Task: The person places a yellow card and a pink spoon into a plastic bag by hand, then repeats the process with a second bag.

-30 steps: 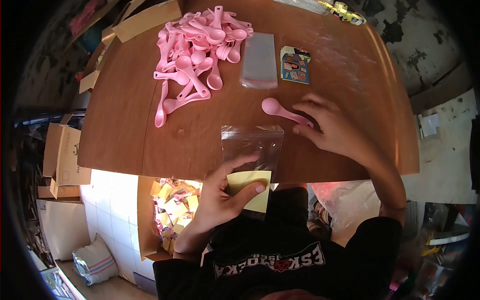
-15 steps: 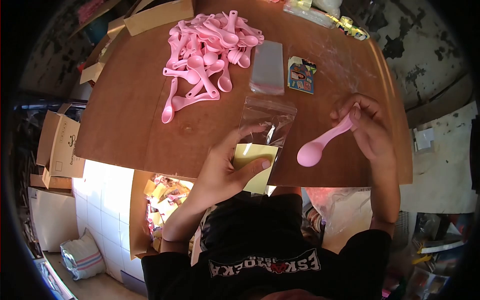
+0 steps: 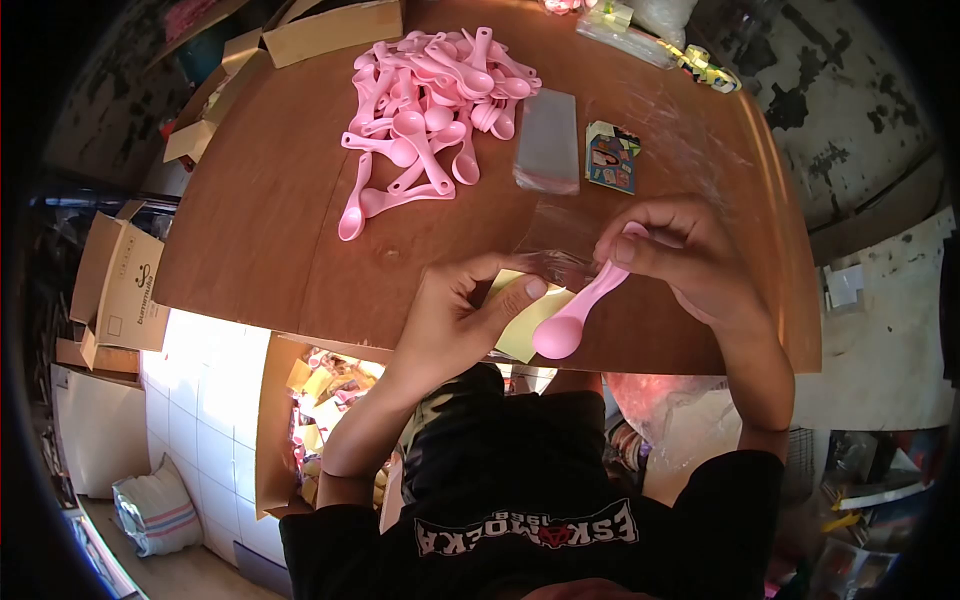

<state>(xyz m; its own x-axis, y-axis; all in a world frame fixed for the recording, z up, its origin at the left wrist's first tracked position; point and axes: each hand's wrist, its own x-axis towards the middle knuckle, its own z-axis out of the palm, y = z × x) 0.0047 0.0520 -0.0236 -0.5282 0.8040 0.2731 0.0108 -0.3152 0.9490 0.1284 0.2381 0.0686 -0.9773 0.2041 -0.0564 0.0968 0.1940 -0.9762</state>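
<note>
Near the front edge of the table, my left hand (image 3: 465,310) pinches a clear plastic bag (image 3: 555,262) with a yellow card (image 3: 525,325) in it. My right hand (image 3: 685,255) grips a pink spoon (image 3: 565,332) by its handle end, bowl pointing down and left. The spoon's bowl overlaps the card's right side in this view. My right fingertips are close to the bag's upper edge. Beyond my hands lie a stack of clear bags (image 3: 547,140) and a small stack of printed cards (image 3: 612,158). A heap of pink spoons (image 3: 430,95) lies to their left.
The brown wooden table (image 3: 260,230) has a cardboard box (image 3: 335,35) at its far left. Plastic packets (image 3: 625,38) lie at the far edge. Below the table's left front is a carton (image 3: 280,420) full of packed items. Another box (image 3: 125,285) stands at left.
My right hand has moved left with the pink spoon, bringing it to the bag. The bag and card have tilted in my left hand, and the view has shifted slightly.
</note>
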